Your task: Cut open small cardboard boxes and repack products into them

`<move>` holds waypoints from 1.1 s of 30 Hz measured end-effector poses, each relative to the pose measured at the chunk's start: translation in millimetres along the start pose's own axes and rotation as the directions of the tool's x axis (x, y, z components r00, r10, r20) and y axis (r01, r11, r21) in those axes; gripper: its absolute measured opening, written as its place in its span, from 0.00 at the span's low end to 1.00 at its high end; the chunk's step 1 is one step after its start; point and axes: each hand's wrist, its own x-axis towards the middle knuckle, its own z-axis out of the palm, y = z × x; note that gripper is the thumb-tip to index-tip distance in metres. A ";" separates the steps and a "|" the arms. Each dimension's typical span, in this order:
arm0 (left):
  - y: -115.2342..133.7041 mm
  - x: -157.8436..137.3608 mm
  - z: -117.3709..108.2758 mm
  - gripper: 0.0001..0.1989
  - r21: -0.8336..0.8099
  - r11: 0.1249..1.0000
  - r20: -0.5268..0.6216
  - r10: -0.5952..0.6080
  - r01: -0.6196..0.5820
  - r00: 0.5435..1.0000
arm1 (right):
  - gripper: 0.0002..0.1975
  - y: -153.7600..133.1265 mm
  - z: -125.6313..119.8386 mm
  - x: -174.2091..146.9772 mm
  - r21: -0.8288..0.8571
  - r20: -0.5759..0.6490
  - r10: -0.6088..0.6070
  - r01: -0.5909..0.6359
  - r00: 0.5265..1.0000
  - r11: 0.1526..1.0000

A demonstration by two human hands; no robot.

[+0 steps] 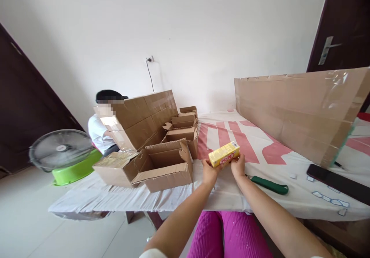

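Observation:
A small yellow carton [224,154] with red-and-white lettering is held between my two hands, just above the cloth-covered table. My left hand [210,171] is closed on its left end, and my right hand [238,166] grips the right end from below. To the left of my hands stands an open cardboard box [166,173], its flaps raised. Close to my right forearm lies a green-handled tool [270,185] whose metal end is partly hidden behind the arm.
More open cardboard boxes [182,134] run back in a row. A closed box [115,168] sits at the left, below a large cardboard panel [144,113]. Another panel [291,113] stands at right, near a black phone [338,181]. A person [100,131] sits beyond, by a fan [60,150].

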 end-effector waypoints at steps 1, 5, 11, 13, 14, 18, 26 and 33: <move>-4.2 -13.0 -7.1 0.31 -0.018 1.000 0.009 0.012 -0.012 1.000 | 0.20 -1.1 -1.8 -5.6 0.025 0.041 -0.012 0.011 0.999 1.000; -20.4 -49.4 -54.7 0.26 -0.140 0.989 0.117 0.072 -0.055 0.991 | 0.16 -7.2 -4.6 -23.2 0.100 0.224 -0.074 0.052 0.972 0.994; -34.6 -79.0 -160.2 0.26 -0.114 0.994 0.300 0.038 -0.003 0.953 | 0.11 -3.5 -2.9 -26.0 0.069 0.313 -0.024 0.003 0.949 0.998; -39.1 -85.7 -192.5 0.26 -0.113 0.993 0.387 0.004 0.043 0.922 | 0.11 -0.4 -2.2 -24.8 0.041 0.326 -0.006 -0.007 0.945 0.999; -42.5 -87.1 -207.1 0.27 -0.126 0.990 0.379 -0.004 0.055 0.925 | 0.11 0.4 -2.0 -24.9 0.029 0.334 -0.006 -0.004 0.943 1.000; -66.9 -74.5 -256.0 0.29 -0.135 0.989 0.093 -0.047 0.059 0.995 | 0.11 -1.4 -2.1 -29.2 -0.005 0.376 -0.031 0.036 0.926 0.999; -110.8 -54.9 -265.3 0.49 0.315 0.938 -0.489 0.031 0.144 0.872 | 0.11 -7.2 -2.6 -33.9 -0.068 0.407 -0.048 0.083 0.912 0.994; -106.0 -70.0 -202.1 0.39 0.631 0.774 -0.410 0.283 0.046 0.867 | 0.09 -7.5 -2.4 -36.1 -0.105 0.437 -0.068 0.126 0.897 0.986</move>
